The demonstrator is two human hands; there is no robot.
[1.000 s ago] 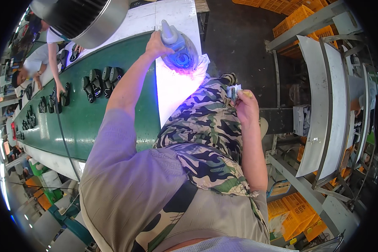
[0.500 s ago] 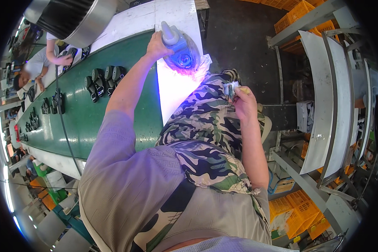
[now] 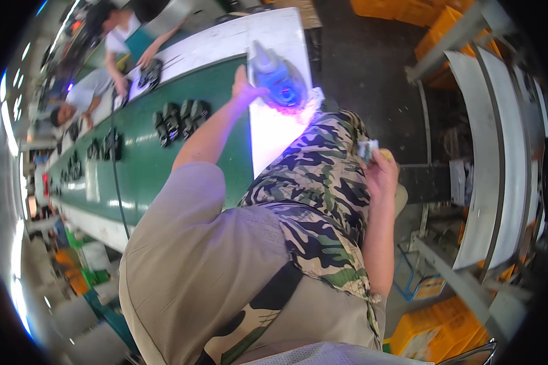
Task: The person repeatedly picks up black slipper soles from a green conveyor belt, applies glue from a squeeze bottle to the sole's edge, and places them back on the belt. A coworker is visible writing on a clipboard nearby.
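Note:
A squeeze bottle with a pale nozzle and a body lit blue-violet stands at the end of the white tabletop. Beside it, on its left, is my left hand, fingers up and thumb stretched toward the bottle; whether the thumb touches it I cannot tell. In front of my camouflage apron, my right hand pinches a small whitish wad with a yellowish bit near the fingertips. A crumpled white piece lies right of the bottle.
Left of me runs a green conveyor belt bearing several dark sandals. Two co-workers handle sandals at its far side. A black cable crosses the belt. Metal racking and orange crates stand on the right.
The whole view has swung, shifting the scene right and down. My left hand, earlier against the bottle, now has its fingers apart beside it. My right hand still holds the wad.

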